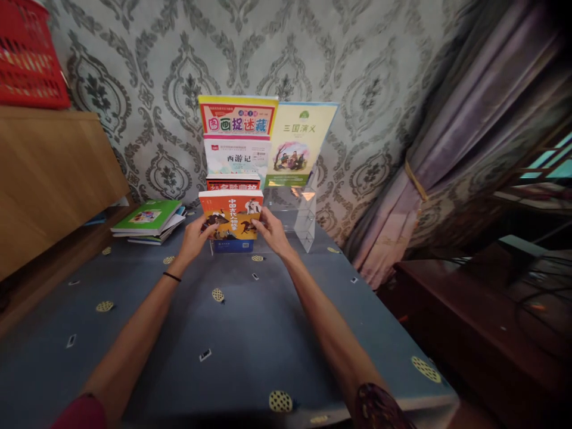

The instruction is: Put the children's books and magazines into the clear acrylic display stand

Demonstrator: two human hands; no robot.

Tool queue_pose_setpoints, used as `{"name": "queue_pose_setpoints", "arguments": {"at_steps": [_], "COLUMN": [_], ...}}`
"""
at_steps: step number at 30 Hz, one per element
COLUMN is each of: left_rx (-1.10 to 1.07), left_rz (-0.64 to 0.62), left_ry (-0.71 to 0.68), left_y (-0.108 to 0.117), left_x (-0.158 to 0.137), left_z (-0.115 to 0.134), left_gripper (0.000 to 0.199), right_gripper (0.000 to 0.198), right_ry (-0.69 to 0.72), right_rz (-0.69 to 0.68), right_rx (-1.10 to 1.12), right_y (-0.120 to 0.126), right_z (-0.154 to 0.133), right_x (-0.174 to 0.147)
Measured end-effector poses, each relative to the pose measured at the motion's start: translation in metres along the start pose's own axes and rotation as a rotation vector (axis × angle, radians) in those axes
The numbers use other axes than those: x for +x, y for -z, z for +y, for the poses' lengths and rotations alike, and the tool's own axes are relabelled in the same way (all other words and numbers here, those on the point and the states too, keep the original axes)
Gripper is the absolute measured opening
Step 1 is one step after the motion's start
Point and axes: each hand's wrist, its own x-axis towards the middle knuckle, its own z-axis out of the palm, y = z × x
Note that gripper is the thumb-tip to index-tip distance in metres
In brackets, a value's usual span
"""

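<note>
My left hand [196, 233] and my right hand [269, 229] both grip an orange picture book [231, 212] by its lower corners, holding it upright in the front left tier of a clear acrylic display stand [305, 221]. Behind it rise a red-edged book [233, 182], a white book [236, 157] and a yellow-topped book [238, 115]. A pale green book [298, 143] stands in the right back tier. A blue book [232, 245] shows below the orange one.
A stack of books with a green cover [149, 219] lies to the left on the blue-grey table cloth [250, 333]. A wooden cabinet [49, 173] with a red basket [27, 56] stands at left. Curtains [447, 167] and a dark wooden bench [469, 322] are at right.
</note>
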Motion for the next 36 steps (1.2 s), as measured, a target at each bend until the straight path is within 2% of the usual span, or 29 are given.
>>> {"name": "queue_pose_setpoints", "arguments": {"at_steps": [8,15,21,25,32,36], "left_rx": [0.002,0.068,0.253,0.21,0.19,0.24], "left_rz": [0.004,0.024,0.106,0.142,0.135,0.147], "left_ry": [0.046,0.032,-0.031,-0.018,0.001,-0.034], "left_y": [-0.006,-0.009,-0.011,-0.013,-0.02,-0.023], "left_x": [-0.009,-0.015,-0.016,-0.017,-0.019,-0.018], "left_z": [-0.02,-0.024,-0.022,-0.023,-0.023,-0.022], "left_gripper": [0.038,0.03,0.019,0.016,0.035,0.043], "right_gripper": [0.033,0.027,0.014,0.01,0.017,0.023], "right_ry": [-0.089,-0.081,-0.075,-0.164,-0.215,-0.237], "right_rz": [-0.063,-0.057,-0.092,-0.169,-0.185,-0.172], "right_rx": [-0.078,-0.222,-0.464,-0.608,-0.672,-0.692], "right_y": [-0.001,0.001,0.004,0.004,0.01,0.01], "right_z": [0.007,0.01,0.013,0.014,0.018,0.023], "right_x": [-0.003,-0.004,0.0,0.001,-0.001,-0.002]}}
